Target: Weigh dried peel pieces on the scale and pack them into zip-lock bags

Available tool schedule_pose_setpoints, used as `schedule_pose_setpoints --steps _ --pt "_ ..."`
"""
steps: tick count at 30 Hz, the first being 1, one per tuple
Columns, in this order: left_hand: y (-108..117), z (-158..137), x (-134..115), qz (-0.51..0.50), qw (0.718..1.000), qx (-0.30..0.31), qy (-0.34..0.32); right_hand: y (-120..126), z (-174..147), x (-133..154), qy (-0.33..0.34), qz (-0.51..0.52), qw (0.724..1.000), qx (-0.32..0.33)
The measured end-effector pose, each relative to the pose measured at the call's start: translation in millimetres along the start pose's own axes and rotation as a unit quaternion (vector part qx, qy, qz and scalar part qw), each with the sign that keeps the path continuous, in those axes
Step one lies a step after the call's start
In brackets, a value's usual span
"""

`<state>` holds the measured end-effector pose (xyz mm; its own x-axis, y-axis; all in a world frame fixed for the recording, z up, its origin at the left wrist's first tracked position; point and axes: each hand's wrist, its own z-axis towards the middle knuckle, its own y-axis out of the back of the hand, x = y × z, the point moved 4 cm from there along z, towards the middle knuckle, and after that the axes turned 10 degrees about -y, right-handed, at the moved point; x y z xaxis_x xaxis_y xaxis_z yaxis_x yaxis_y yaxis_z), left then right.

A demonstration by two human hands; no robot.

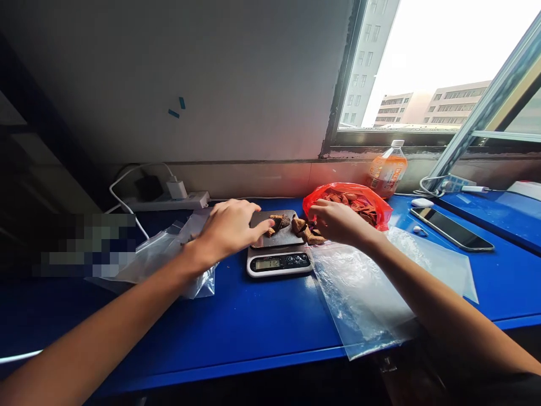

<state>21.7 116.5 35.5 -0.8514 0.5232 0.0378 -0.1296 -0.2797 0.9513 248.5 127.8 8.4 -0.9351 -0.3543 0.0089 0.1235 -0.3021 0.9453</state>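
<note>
A kitchen scale (280,267) with a metal plate stands on the blue table; its display seems to read 112. Several dark brown, rough dried chunks (276,223) lie on the plate, and more chunks (310,234) are heaped at its right edge. My left hand (231,228) hovers at the plate's left side, thumb and fingers apart, holding nothing. Over the chunks at the right, my right hand (338,221) is bent downward with its fingers drawn together; what they pinch is hidden. Just behind it, a red plastic bag (382,208) gapes, filled with reddish-brown pieces.
Clear plastic bags lie left (156,256) and right (367,293) of the scale, the right one overhanging the table's front edge. A drink bottle (387,169), phone (452,228), earbud (420,230) and its case (421,202) are at right. A power strip (192,200) runs along the wall.
</note>
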Motion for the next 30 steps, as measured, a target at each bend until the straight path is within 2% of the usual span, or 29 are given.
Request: schedule_pose_setpoints --steps 3,7,19,25,30 --pt "-5 18 -17 0.02 1.0 0.009 0.017 -3 -3 13 0.026 0.02 0.999 0.022" --pt "-15 25 -25 0.029 1.0 0.001 0.008 -4 -6 18 0.043 0.032 0.998 0.024" --pt "-21 18 -25 0.012 1.0 -0.025 -0.011 -3 -6 12 0.051 0.094 0.994 -0.019" --pt "-28 19 -15 -0.034 0.998 -0.047 0.018 -8 -2 9 0.045 0.179 0.982 -0.04" --pt "-21 10 -18 -0.034 0.996 -0.076 0.016 -6 -1 11 0.017 0.242 0.968 -0.071"
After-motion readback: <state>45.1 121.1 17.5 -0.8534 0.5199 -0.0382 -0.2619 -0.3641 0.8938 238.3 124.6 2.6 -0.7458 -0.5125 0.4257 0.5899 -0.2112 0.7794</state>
